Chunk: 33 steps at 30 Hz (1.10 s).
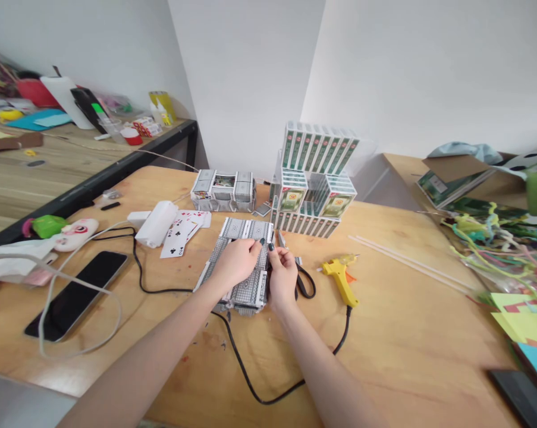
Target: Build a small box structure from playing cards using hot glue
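Note:
A blocky structure built from folded playing cards with grey patterned backs [248, 291] lies on the table in front of me. Above its top, my left hand [239, 260] is closed, thumb and index finger pinched near the right edge. At that same edge my right hand [283, 273] is closed too, its fingers curled and its fingertips close to the left ones. Whatever either pinch holds is too small or hidden to make out. Scissors with black handles [307, 282] lie partly behind my right hand. A yellow hot glue gun [341, 277] rests farther right.
Behind stand stacked card boxes [315, 184] and another card-built block [223, 191]. Loose playing cards [175, 241], a white power adapter [157, 224] and a phone [78, 294] lie left. A black cord [250, 380] crosses the front; white glue sticks [411, 264] lie right.

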Tool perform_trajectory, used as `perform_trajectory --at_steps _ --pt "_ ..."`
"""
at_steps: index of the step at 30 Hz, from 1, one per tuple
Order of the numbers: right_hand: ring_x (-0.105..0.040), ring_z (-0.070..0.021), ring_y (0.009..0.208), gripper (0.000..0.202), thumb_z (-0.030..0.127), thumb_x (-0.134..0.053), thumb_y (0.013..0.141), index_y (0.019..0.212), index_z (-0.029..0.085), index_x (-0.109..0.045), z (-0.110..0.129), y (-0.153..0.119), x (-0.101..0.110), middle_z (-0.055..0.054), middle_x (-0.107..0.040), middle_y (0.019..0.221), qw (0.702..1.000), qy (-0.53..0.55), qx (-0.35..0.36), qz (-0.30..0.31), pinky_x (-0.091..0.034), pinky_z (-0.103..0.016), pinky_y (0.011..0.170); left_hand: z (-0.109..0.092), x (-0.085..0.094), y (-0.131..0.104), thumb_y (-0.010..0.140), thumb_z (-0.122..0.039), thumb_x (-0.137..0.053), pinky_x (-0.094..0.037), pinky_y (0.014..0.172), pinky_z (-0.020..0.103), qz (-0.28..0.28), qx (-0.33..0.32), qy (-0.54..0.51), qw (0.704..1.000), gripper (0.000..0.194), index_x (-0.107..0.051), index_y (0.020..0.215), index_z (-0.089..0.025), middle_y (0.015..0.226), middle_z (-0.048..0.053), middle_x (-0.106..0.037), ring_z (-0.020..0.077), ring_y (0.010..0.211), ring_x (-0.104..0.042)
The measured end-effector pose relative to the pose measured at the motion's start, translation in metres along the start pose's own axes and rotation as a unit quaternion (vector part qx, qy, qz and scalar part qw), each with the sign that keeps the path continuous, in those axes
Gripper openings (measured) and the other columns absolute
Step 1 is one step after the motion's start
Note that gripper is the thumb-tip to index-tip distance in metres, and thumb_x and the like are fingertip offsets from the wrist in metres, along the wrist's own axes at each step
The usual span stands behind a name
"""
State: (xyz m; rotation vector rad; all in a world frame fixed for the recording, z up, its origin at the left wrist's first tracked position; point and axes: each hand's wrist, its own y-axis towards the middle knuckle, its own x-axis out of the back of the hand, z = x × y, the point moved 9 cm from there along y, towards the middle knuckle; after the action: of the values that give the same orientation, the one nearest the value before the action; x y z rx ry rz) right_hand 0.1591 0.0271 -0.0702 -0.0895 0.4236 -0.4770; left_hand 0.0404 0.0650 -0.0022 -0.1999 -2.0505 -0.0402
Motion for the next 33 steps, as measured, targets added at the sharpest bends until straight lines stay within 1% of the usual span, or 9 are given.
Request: perform_trajectory --at_steps 6,9,17,22,26,33 --pt "-0.043 -0.0117 0.063 0.021 0.039 -0.059 0.075 0.081 0.022 -0.049 0.010 -0.001 0.001 0.005 -0.046 0.070 0.995 -0.070 0.069 -0.006 -0.037 -0.024 0.063 -0.001 0.000 0.000 0.090 -0.032 -0.034 -0.029 0.055 0.027 0.000 -0.002 0.000 1.000 0.039 -0.062 0.068 -0.017 0.075 0.008 -0.069 0.0176 0.065 -0.059" --pt "-0.044 -0.0122 0.063 0.021 0.039 -0.057 0.077 0.085 0.023 -0.046 0.014 -0.003 0.001 0.005 -0.046 0.071 0.991 -0.095 0.094 -0.010 -0.037 -0.025 0.064 -0.002 0.001 0.000 0.090 -0.032 -0.034 -0.028 0.055 0.027 0.000 -0.005 -0.002 1.000 0.038 -0.062 0.068 -0.017 0.075 0.008 -0.069 0.0172 0.065 -0.059" --pt "-0.046 -0.0144 0.069 0.014 0.037 -0.050 0.082 0.082 0.023 -0.046 0.027 -0.007 -0.003 0.002 -0.049 0.077 0.978 -0.158 0.133 0.004 -0.037 -0.027 0.070 -0.003 0.001 -0.001 0.090 -0.032 -0.035 -0.028 0.055 0.027 0.001 -0.006 -0.003 1.000 0.037 -0.061 0.068 -0.017 0.076 0.008 -0.069 0.0175 0.065 -0.059" --pt "-0.048 -0.0146 0.067 0.014 0.035 -0.054 0.080 0.086 0.023 -0.050 0.033 -0.006 -0.003 0.002 -0.053 0.076 0.974 -0.167 0.154 0.014 -0.037 -0.027 0.067 -0.002 0.000 0.000 0.091 -0.032 -0.035 -0.029 0.055 0.027 0.001 -0.007 0.005 1.000 0.037 -0.063 0.070 -0.018 0.077 0.008 -0.069 0.0175 0.066 -0.060" --pt "-0.048 -0.0140 0.066 0.013 0.034 -0.054 0.080 0.085 0.023 -0.050 0.035 -0.006 -0.005 0.002 -0.054 0.077 0.972 -0.174 0.156 0.025 -0.037 -0.026 0.066 -0.002 -0.001 0.000 0.091 -0.032 -0.035 -0.029 0.056 0.027 0.001 -0.009 0.006 1.000 0.038 -0.063 0.071 -0.018 0.079 0.009 -0.070 0.0178 0.068 -0.061" --pt "-0.043 -0.0137 0.065 0.016 0.036 -0.052 0.081 0.074 0.023 -0.046 0.033 -0.004 -0.011 0.004 -0.047 0.068 0.971 -0.191 0.134 0.055 -0.036 -0.026 0.064 -0.001 -0.001 0.001 0.091 -0.032 -0.035 -0.031 0.058 0.027 0.000 -0.008 0.004 1.000 0.038 -0.063 0.071 -0.017 0.079 0.009 -0.070 0.0183 0.070 -0.062"
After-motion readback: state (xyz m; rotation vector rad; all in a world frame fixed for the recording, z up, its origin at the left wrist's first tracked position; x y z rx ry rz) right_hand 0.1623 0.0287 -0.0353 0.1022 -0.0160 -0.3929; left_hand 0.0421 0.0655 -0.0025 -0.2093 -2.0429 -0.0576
